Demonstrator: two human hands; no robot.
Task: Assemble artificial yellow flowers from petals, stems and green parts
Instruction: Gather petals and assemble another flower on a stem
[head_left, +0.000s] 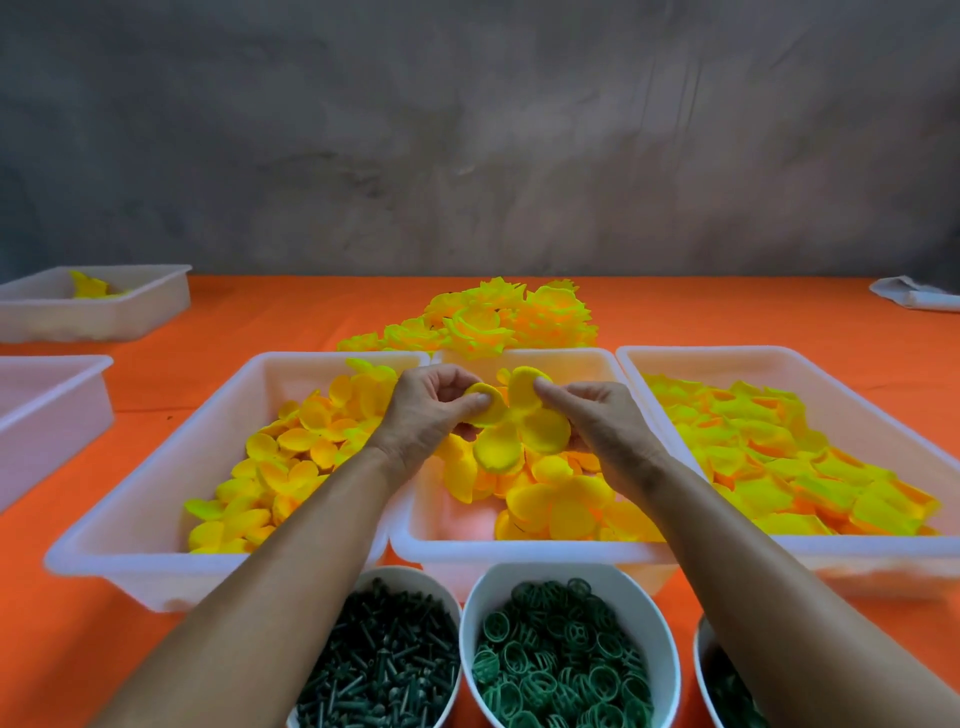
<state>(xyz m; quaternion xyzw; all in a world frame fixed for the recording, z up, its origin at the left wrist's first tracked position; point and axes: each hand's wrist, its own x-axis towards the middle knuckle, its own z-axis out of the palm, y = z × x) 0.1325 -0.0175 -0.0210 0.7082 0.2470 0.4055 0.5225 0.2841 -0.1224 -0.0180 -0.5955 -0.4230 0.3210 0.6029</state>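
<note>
Both hands hold one yellow petal piece (511, 423) with rounded lobes above the middle white tray (519, 551). My left hand (431, 410) pinches its left lobe between thumb and fingers. My right hand (592, 415) pinches its upper right lobe. Loose yellow petals fill the middle tray, the left tray (156, 519) and the right tray (779, 358). Finished yellow flowers (493, 319) lie in a heap behind the trays. A bowl of dark green stems (382, 670) and a bowl of green rings (566, 654) stand at the front.
A third bowl (714, 675) shows partly under my right forearm. Two more white trays (93, 301) (47, 410) stand at the left on the orange tablecloth, the far one holding a yellow flower. A white folded thing (917, 296) lies far right. A grey wall rises behind.
</note>
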